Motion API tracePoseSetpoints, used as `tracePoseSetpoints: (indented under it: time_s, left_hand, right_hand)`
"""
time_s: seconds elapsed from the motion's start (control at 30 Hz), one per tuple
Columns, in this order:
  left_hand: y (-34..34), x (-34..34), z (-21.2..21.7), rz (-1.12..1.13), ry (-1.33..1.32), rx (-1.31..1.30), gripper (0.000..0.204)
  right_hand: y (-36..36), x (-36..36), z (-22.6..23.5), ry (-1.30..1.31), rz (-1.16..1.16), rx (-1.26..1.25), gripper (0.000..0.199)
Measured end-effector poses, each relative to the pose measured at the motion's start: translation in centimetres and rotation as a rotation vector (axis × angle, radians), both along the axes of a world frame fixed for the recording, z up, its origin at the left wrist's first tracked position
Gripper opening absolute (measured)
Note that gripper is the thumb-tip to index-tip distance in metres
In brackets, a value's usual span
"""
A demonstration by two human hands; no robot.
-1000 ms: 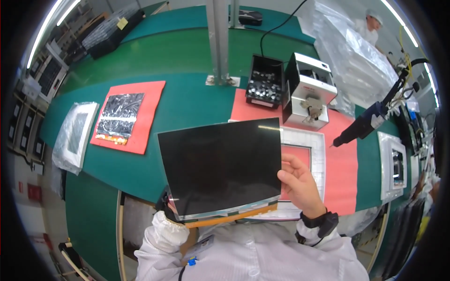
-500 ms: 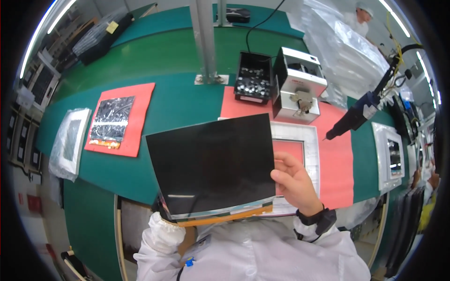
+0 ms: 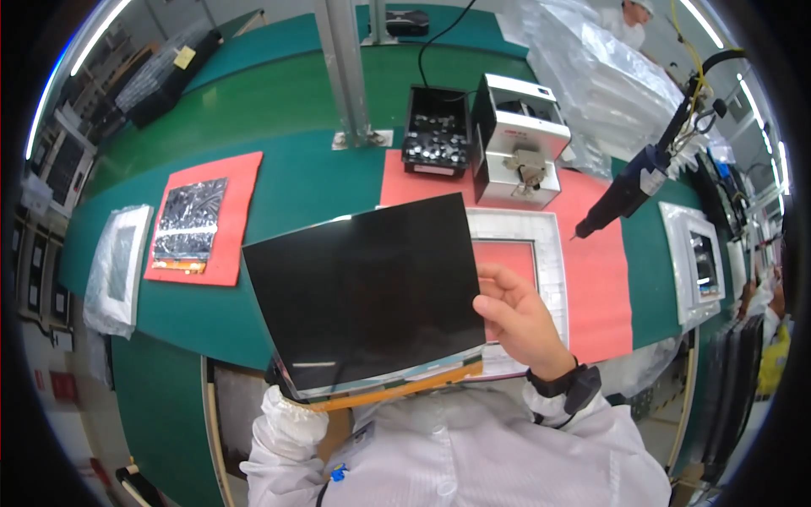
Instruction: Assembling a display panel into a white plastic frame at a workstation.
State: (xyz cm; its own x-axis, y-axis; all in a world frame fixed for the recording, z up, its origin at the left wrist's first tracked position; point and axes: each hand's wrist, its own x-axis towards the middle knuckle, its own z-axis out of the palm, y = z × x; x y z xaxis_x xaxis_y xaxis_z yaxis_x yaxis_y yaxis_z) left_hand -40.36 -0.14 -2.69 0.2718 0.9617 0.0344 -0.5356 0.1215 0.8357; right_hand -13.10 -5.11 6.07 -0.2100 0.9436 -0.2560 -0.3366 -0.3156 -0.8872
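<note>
A dark, glossy display panel (image 3: 372, 296) is held up, tilted, in front of my body, with an orange circuit strip (image 3: 397, 387) along its lower edge. My right hand (image 3: 519, 321) pinches the panel's right edge, thumb on the front and fingers bent at the side. The panel hides my left hand; just the white sleeve cuff (image 3: 291, 416) shows below its lower left corner. Behind the panel, a white rectangular frame (image 3: 551, 262) lies on the pink mat (image 3: 596, 279), partly covered.
A black bin of small parts (image 3: 437, 135) and a white-and-black screw feeder (image 3: 519, 139) stand at the back. An electric screwdriver (image 3: 621, 193) hangs at the right. Wrapped frames lie at far left (image 3: 122, 270) and right (image 3: 694, 262). Another panel (image 3: 190, 220) rests on pink foam. A metal post (image 3: 342, 76) rises behind.
The whole view has shifted a little, so the bench things sit further left. The panel stays in my right hand's grasp at nearly the same tilt.
</note>
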Motion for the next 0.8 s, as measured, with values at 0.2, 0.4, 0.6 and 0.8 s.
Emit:
tracePoseSetpoints:
  time_s: [0.2, 0.4, 0.6, 0.8]
  left_hand:
    - [-3.8, -0.1, -1.8, -0.008, -0.009, 0.084, 0.068]
    - [-1.8, 0.2, -0.8, 0.167, 0.042, 0.279, 0.069]
    - [-2.5, 5.2, -0.9, 0.307, 0.059, 0.378, 0.069]
    - [-5.6, 7.7, -4.4, 0.342, 0.036, 0.389, 0.07]
  right_hand:
    - [0.5, -0.4, 0.6, 0.059, -0.095, 0.088, 0.041]
    - [0.7, -1.0, 1.8, 0.203, -0.079, 0.108, 0.043]
    - [0.9, -1.3, 2.9, 0.114, -0.08, 0.181, 0.047]
    - [1.5, -4.2, 6.2, -1.015, -0.451, 0.925, 0.061]
